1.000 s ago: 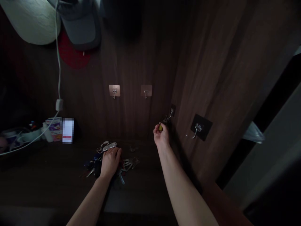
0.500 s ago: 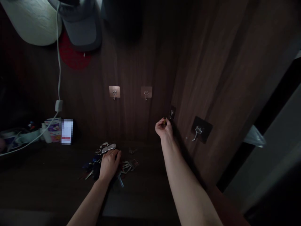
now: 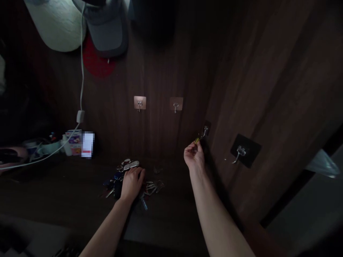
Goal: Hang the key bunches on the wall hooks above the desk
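Observation:
My right hand (image 3: pixel 194 154) is raised by the wall corner, thumb and fingertips pinched on a small yellowish key-sized thing (image 3: pixel 197 140), its exact kind unclear. Just above and right of it is a metal hook (image 3: pixel 205 130) on a dark adhesive pad; whether the two touch cannot be made out. Palm down, my left hand (image 3: pixel 132 182) rests over a pile of keys (image 3: pixel 118 185) on the dark wooden surface, its fingers bent and partly hidden. A silver oval fob (image 3: pixel 131 165) lies beyond its fingers, and more keys (image 3: pixel 152 187) spread out to its right.
Two hooks on pinkish pads (image 3: pixel 139 102) are on the back wall. A larger dark-padded hook (image 3: pixel 241 151) juts from the right wall. Caps (image 3: pixel 107 35) hang upper left beside a white cable (image 3: pixel 81 78). Small boxes (image 3: pixel 75 142) stand at the left back.
The view has shifted, so the scene sits farther right. My right hand has turned slightly, and more of the yellowish thing shows near the hook. My left hand stays on the keys.

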`<action>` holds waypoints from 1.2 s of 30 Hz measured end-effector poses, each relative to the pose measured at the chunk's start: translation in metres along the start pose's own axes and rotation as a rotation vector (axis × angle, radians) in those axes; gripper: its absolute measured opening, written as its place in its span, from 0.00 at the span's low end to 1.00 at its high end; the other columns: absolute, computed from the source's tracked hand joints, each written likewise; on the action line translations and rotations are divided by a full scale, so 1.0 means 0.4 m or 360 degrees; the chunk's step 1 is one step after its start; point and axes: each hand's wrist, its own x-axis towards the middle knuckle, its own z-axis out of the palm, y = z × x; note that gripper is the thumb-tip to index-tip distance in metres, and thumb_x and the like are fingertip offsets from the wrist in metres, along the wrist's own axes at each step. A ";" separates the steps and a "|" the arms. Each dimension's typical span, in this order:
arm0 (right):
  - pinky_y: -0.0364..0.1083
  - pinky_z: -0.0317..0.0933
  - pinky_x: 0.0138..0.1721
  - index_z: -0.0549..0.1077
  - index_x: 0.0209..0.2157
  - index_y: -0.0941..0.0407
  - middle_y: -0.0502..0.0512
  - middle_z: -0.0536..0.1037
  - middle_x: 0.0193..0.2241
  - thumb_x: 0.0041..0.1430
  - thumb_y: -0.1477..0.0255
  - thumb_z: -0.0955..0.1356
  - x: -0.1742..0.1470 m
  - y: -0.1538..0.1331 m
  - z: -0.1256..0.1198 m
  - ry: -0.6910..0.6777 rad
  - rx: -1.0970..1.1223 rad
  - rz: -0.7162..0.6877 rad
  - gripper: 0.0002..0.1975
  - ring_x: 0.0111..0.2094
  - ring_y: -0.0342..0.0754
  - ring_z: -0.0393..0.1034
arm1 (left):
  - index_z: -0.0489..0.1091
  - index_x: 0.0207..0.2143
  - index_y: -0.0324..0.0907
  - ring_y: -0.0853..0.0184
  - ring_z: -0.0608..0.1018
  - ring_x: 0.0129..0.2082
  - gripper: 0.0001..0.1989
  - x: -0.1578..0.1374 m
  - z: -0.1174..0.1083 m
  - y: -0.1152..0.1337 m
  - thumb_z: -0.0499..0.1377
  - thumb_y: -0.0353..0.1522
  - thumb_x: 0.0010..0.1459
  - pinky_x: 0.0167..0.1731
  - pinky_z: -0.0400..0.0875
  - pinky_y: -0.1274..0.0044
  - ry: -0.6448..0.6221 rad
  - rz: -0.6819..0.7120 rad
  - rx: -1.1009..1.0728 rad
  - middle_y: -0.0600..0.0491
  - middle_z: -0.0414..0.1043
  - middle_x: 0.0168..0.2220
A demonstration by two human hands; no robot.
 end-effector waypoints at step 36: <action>0.47 0.58 0.39 0.76 0.26 0.50 0.48 0.76 0.28 0.44 0.75 0.65 -0.011 0.198 -0.222 -0.0962 -0.2330 -0.0446 0.08 0.34 0.48 0.68 | 0.73 0.30 0.45 0.65 0.75 0.34 0.09 0.125 0.002 -0.078 0.53 0.30 0.53 0.37 0.65 0.76 -0.0630 0.0101 -0.0004 0.52 0.73 0.30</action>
